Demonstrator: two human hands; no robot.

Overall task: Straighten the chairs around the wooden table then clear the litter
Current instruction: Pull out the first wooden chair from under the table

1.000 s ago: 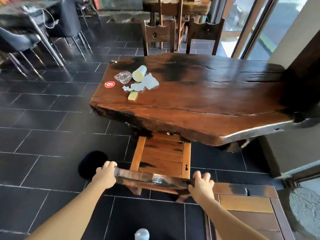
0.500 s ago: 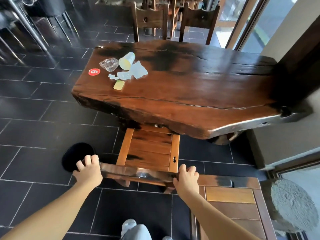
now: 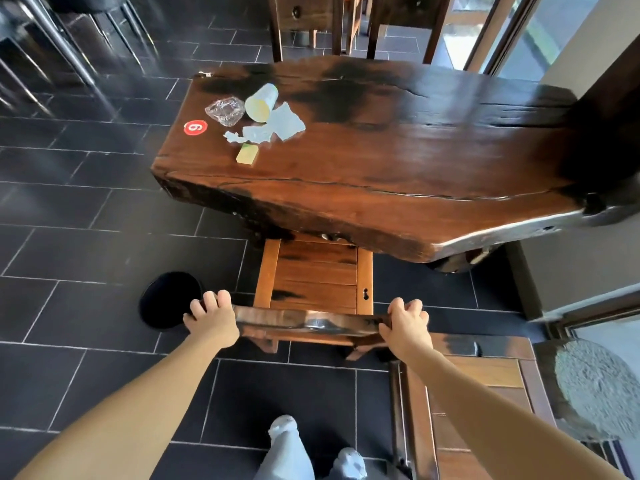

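Observation:
A wooden chair (image 3: pixel 316 278) stands in front of me with its seat partly under the wooden table (image 3: pixel 398 161). My left hand (image 3: pixel 212 318) grips the left end of its top rail and my right hand (image 3: pixel 405 323) grips the right end. Litter lies on the table's left part: a tipped paper cup (image 3: pixel 261 102), crumpled clear plastic (image 3: pixel 225 110), torn pale paper (image 3: pixel 277 128) and a small yellow piece (image 3: pixel 247 154). A red round sticker (image 3: pixel 195 127) sits beside them.
A second wooden chair (image 3: pixel 478 403) stands at my lower right. Two more chairs (image 3: pixel 304 19) stand at the table's far side. A black round object (image 3: pixel 169 299) lies on the dark tiled floor left of the chair. Metal-legged furniture is at the far left, glass doors at the right.
Both hands have pushed the chair forward, so more of its seat lies under the table. My view has moved closer and tilted further down.

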